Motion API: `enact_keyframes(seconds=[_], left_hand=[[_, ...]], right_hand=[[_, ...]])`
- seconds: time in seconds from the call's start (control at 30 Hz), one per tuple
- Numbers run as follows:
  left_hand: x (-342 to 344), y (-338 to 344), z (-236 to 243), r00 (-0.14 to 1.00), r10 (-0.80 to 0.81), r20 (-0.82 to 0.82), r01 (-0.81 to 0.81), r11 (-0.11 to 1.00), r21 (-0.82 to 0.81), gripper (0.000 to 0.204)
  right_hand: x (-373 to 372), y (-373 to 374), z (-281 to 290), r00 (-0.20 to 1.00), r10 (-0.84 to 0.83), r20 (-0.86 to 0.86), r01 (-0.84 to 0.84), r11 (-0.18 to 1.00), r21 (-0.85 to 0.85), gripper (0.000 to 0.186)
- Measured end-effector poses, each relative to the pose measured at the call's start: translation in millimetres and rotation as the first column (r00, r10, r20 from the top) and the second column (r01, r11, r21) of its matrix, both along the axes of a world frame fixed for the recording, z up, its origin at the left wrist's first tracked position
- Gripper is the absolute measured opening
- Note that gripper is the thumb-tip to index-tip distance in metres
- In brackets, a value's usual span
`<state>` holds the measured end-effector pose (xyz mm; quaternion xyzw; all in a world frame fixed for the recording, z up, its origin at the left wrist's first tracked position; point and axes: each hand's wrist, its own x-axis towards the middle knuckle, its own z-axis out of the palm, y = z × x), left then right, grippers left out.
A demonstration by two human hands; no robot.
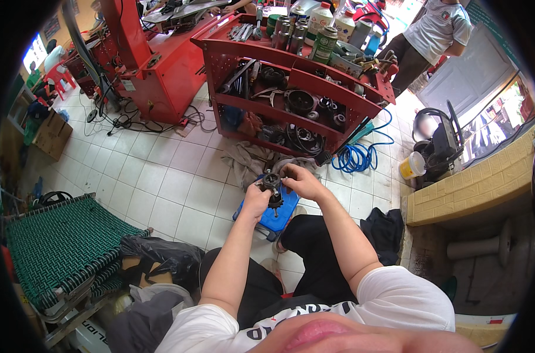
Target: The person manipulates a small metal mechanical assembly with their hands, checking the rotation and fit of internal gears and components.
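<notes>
A dark, greasy metal machine part [271, 180], with a round ring on top and a toothed section lower down, is held above a small blue plastic stool [286, 214]. My left hand [256, 201] is closed round its left side. On the opposite side, my right hand [303, 182] has its fingertips pinched together against the part's edge. What sits between those fingertips is too small to make out. Behind the part, a crumpled grey cloth [239, 162] lies on the tiled floor.
A red tool cart [253, 123] stands ahead, loaded with cans, tools and parts. A coiled blue hose [357, 157] lies at its right, near a white bucket [412, 165]. At left is a green woven folding bed [67, 244]. Another person [432, 35] stands at far right.
</notes>
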<state>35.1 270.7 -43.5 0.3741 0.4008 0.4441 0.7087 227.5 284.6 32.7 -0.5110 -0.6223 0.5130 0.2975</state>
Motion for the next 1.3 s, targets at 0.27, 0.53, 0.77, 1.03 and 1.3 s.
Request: enact_keyframes(seconds=[0.27,0.53,0.77,1.03,1.3], left_hand=[[1.0,2.8,-11.1,1.000,-0.005,0.020,0.005,1.000,-0.008,0.029],[2.4,3.2,-11.9,0.999,0.007,0.031,-0.008,1.000,0.020,0.025],[0.5,2.1,-7.6,1.000,-0.001,0.023,0.001,1.000,-0.018,0.030],[-0.4,2.6,-12.3,0.999,0.000,0.036,0.001,1.000,-0.009,0.029],[2.9,2.3,-9.6,1.000,0.008,0.020,-0.008,1.000,0.002,0.028]], right_hand=[[0.1,2.6,1.3,0.999,0.009,0.041,-0.006,0.997,-0.077,0.023],[0.0,1.2,-2.5,0.999,0.028,0.044,-0.028,1.000,-0.007,0.022],[0.6,-0.3,-3.3,0.999,-0.016,-0.045,0.016,1.000,0.003,0.022],[-1.2,2.3,2.1,0.998,0.020,0.056,-0.015,0.996,-0.084,0.021],[1.3,0.8,-4.0,1.000,0.011,0.005,-0.011,1.000,-0.005,0.022]])
